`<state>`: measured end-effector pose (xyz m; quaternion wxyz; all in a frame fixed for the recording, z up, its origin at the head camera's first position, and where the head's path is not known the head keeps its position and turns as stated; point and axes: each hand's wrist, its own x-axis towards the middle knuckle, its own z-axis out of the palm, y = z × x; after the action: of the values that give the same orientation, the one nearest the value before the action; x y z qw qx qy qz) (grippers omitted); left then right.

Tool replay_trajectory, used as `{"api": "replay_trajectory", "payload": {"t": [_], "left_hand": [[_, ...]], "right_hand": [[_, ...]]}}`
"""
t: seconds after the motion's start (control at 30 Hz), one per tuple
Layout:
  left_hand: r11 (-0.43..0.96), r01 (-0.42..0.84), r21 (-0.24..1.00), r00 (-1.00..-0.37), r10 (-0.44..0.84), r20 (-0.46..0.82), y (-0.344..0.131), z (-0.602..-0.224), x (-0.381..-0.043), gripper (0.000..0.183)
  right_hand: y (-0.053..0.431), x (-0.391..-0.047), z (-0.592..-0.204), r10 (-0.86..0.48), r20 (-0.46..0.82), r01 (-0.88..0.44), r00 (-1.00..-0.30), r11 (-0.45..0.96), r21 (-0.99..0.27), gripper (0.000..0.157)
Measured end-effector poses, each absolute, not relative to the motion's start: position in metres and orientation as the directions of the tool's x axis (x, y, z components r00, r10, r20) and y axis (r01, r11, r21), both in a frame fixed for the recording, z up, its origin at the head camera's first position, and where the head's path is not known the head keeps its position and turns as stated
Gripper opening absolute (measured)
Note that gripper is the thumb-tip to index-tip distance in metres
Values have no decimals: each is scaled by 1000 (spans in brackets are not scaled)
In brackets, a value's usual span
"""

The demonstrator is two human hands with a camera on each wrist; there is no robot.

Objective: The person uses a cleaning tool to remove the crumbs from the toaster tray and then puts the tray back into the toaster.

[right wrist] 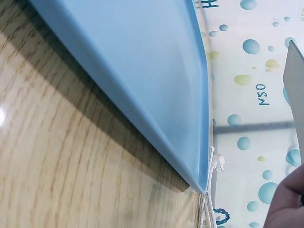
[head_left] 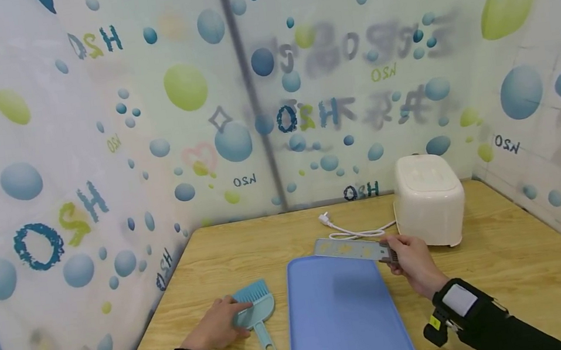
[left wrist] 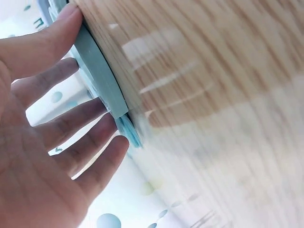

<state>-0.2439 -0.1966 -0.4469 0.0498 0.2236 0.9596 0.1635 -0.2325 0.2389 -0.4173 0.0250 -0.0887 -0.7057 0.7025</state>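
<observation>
My right hand (head_left: pixel 413 259) grips the dark end of a flat grey crumb tray (head_left: pixel 349 248), with yellowish bits on its surface. It is held over the far edge of a blue serving tray (head_left: pixel 344 320). In the right wrist view, only part of the crumb tray (right wrist: pixel 297 90) shows at the right edge. At the left, a light-blue mini dustpan (head_left: pixel 260 313) with a bristled brush (head_left: pixel 253 291) lies on the table. My left hand (head_left: pixel 219 324) touches its left side with fairly straight, spread fingers, seen against the dustpan's edge (left wrist: pixel 99 71) in the left wrist view.
A white toaster (head_left: pixel 430 199) stands at the back right of the wooden table (head_left: pixel 231 246). Its white cord and plug (head_left: pixel 343 230) lie behind the blue tray. Bubble-patterned curtains (head_left: pixel 194 168) close in the table at the back and both sides.
</observation>
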Motion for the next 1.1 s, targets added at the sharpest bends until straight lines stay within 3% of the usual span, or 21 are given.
{"api": "replay_trajectory", "payload": {"t": [0.57,0.8,0.97,1.1], "left_hand": [[876,469,113,-882,472,4,-186,-445,-235,43],[810,583,-59,-802,586,117,-185,-451,-233,28],[785,611,-104,-763,619,185,-181,-452,-233,12],[784,596,-171,-756,621,208,-176,-450,-232,17]], "right_hand": [[239,-235,-420,172,-94,98,-981,18,-995,45],[238,-234,-420,167,-88,93,-982,23,-995,44],[237,-234,-418,159,-83,87,-984,20,-996,44],[237,-233,-418,160,-98,102,-982,14,-995,45]]}}
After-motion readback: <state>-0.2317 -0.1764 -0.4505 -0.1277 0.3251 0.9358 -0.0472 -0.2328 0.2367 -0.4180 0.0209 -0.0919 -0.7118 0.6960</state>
